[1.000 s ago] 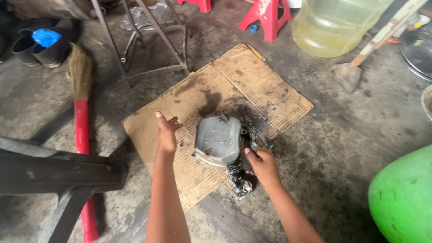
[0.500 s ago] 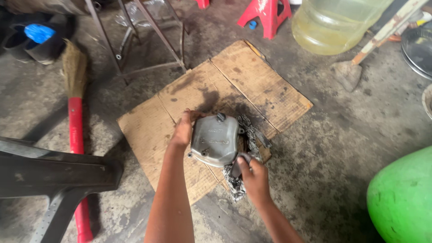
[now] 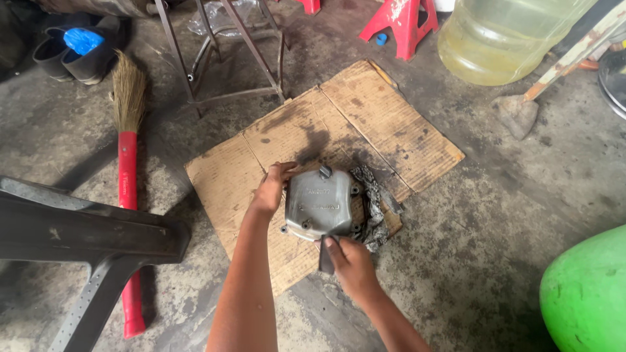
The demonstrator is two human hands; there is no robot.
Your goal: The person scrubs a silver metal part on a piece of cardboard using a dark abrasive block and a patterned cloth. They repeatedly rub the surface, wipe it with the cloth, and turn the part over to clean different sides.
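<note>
Chair leg [image 3: 98,238], dark moulded plastic, cuts across the left edge of my view, and behind it I see a broom [image 3: 128,195] lying on the concrete floor [image 3: 508,215], straw head up, glossy red handle running down under the chair. Black shoes [image 3: 75,55] with a blue scrap inside sit at the top left. A thin rusty metal stand [image 3: 225,58] rises just above the cardboard.

In the middle lies a flattened cardboard sheet [image 3: 365,111], brown, creased and stained dark with oil. My left hand [image 3: 270,189] has its grip wrapped on the left edge of a grey metal engine cover [image 3: 321,203], a rounded cast piece with bolt ears at its corners, which stands on the cardboard near its lower edge. My right hand [image 3: 349,261] is just below the cover, its grip closed on a small dark flat piece [image 3: 325,255] that touches the cover's lower rim; I cannot tell what that piece is. A crumpled black greasy rag [image 3: 377,208] lies against the cover's right side.

Further right, red jack stands [image 3: 401,23] and a large clear water jug [image 3: 505,39] with yellowish liquid stand at the top. A trowel-like tool [image 3: 518,114] with a wooden handle rests on the floor, well apart from the cover. A smooth bright green rounded object [image 3: 587,293] fills the lower right corner.
</note>
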